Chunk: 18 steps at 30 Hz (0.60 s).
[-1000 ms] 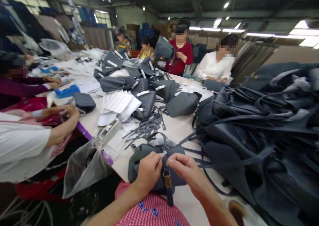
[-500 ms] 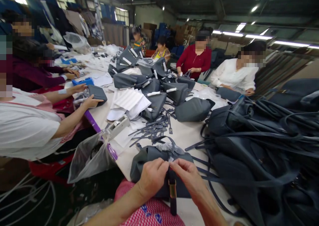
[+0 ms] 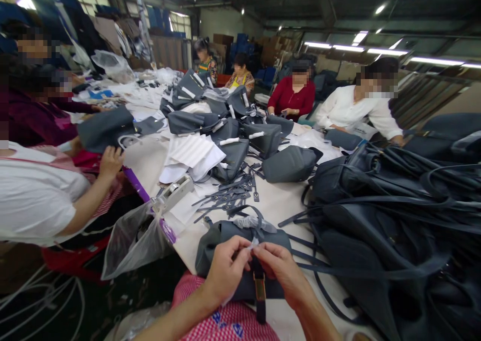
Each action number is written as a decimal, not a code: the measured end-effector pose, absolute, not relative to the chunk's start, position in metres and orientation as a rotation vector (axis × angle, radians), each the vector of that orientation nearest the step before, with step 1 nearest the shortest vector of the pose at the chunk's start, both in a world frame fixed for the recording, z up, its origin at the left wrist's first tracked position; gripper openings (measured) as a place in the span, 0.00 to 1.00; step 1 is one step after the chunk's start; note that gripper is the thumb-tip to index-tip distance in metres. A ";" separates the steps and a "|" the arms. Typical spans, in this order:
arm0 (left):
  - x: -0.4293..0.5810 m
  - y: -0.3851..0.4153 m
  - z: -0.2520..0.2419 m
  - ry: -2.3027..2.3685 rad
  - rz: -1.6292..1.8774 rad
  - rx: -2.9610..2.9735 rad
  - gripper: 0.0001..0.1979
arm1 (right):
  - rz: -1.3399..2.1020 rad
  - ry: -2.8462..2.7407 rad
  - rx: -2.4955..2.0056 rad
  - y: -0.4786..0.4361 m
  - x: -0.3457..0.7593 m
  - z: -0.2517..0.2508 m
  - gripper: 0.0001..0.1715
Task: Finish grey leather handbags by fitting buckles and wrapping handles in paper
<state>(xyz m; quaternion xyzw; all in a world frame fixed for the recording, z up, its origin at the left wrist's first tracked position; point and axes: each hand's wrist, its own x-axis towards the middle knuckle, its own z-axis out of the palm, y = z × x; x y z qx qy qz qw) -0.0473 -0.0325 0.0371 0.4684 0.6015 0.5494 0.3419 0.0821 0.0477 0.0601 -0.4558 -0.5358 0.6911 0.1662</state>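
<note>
A dark grey-blue bag [image 3: 210,248] lies on the table right in front of me, its strap with a gold buckle [image 3: 259,289] hanging down the front. Above that strap, my left hand [image 3: 230,263] and my right hand [image 3: 276,263] meet with fingertips pinched. Between them shows a small piece of clear plastic wrap [image 3: 255,243], which both hands appear to grip. Fingers hide the upper end of the buckled strap. More crumpled clear wrap [image 3: 255,224] covers the bag's handle just beyond my hands.
Several dark bags and long straps [image 3: 376,231] are heaped at the right. Short straps [image 3: 229,196], a tape dispenser [image 3: 176,193] and white sheets [image 3: 193,155] lie ahead. A plastic bag [image 3: 135,241] hangs off the table's left edge. Co-workers sit around the table.
My left fingers have shifted and opened slightly around the wrap, while both hands stay above the strap. At left, a co-worker's hands now hold a larger dark bag piece nearer the body.
</note>
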 end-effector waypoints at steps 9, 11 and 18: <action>-0.048 -0.030 0.041 1.374 1.446 0.833 0.08 | 1.872 -1.284 -1.301 0.039 0.067 0.053 0.38; -0.047 -0.030 0.041 1.404 1.454 0.855 0.08 | 1.820 -1.243 -1.296 0.039 0.064 0.052 0.43; -0.043 -0.035 0.033 1.412 1.490 0.767 0.13 | 2.029 -1.059 -1.089 0.037 0.062 0.048 0.34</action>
